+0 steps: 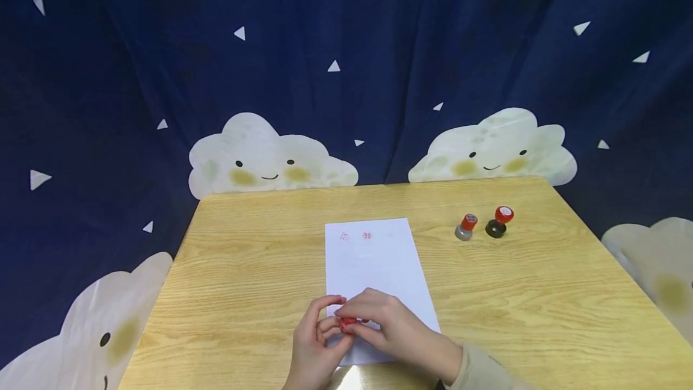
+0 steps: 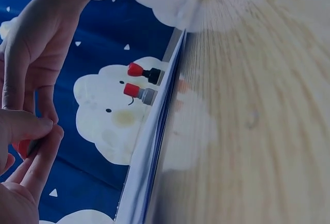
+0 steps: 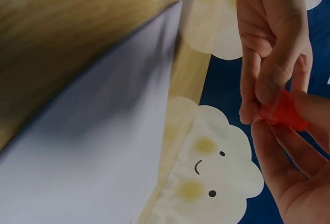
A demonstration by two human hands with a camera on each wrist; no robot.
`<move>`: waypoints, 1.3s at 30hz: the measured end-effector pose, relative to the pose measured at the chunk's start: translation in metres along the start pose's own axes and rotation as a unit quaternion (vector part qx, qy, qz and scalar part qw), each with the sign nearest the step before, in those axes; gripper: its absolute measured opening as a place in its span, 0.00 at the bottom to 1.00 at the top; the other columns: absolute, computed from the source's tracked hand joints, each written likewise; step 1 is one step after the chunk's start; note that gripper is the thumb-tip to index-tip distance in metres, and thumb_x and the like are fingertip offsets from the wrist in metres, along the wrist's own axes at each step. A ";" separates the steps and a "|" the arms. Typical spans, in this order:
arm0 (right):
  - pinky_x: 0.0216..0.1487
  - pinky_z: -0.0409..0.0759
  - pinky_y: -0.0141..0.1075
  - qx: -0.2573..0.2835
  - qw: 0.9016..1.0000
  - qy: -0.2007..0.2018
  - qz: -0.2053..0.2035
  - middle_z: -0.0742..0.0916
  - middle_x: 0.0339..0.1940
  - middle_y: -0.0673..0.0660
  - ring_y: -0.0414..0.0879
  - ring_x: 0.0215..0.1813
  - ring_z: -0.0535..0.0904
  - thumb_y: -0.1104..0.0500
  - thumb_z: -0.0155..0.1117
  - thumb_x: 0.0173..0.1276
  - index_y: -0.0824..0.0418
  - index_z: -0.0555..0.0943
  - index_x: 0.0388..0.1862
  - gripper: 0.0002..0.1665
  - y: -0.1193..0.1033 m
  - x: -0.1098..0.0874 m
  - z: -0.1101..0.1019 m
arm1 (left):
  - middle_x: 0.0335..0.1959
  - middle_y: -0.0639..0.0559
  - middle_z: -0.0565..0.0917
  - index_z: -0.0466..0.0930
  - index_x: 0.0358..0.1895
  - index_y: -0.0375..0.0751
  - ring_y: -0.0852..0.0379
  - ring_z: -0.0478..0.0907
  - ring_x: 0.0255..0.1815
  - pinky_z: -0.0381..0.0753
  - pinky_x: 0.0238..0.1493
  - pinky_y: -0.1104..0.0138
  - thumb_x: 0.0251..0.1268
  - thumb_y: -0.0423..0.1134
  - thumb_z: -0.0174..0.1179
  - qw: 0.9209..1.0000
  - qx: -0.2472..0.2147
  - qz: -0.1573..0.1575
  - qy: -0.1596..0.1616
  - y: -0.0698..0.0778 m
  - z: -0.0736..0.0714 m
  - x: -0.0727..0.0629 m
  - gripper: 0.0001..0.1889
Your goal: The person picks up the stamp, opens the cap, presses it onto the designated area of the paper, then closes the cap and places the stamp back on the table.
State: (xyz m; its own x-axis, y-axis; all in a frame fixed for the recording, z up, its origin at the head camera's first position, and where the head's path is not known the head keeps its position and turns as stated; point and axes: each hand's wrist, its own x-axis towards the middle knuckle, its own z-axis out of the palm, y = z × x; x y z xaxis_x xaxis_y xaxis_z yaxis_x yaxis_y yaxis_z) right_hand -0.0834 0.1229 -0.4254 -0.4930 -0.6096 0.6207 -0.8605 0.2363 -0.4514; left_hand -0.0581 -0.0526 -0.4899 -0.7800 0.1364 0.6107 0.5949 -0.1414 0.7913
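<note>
Both hands meet over the near part of a white sheet of paper, around a small red stamp. My left hand pinches the stamp between thumb and fingers. From the other side my right hand grips it too, its fingers arched over the top. In the right wrist view the red stamp shows as a short glossy red cylinder. The left wrist view shows a dark part beside the red, mostly hidden by fingers. Near the paper's far edge are a red figure print, a round red seal print and a faint mark.
Two more stamps stand upright at the back right of the wooden table: one with a red top and grey base, one with a round red knob and black base. Behind the table hangs a dark blue curtain with clouds.
</note>
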 end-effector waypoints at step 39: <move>0.44 0.81 0.21 0.058 0.994 -0.051 0.075 0.88 0.39 0.53 0.37 0.43 0.84 0.73 0.65 0.65 0.65 0.82 0.47 0.13 -0.003 -0.007 -0.003 | 0.48 0.37 0.81 0.73 0.53 0.28 0.55 0.87 0.37 0.87 0.34 0.61 0.49 0.13 0.66 0.998 -0.010 -0.054 -0.023 0.002 0.004 -0.004 0.26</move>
State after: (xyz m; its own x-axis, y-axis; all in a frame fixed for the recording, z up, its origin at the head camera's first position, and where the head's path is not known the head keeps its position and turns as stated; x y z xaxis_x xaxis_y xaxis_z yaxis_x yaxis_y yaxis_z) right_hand -0.0782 0.1286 -0.4263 -0.5947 -0.6485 0.4752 -0.7544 0.2456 -0.6088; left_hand -0.0528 -0.0499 -0.4904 -0.8291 0.1959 0.5236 0.5043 -0.1425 0.8517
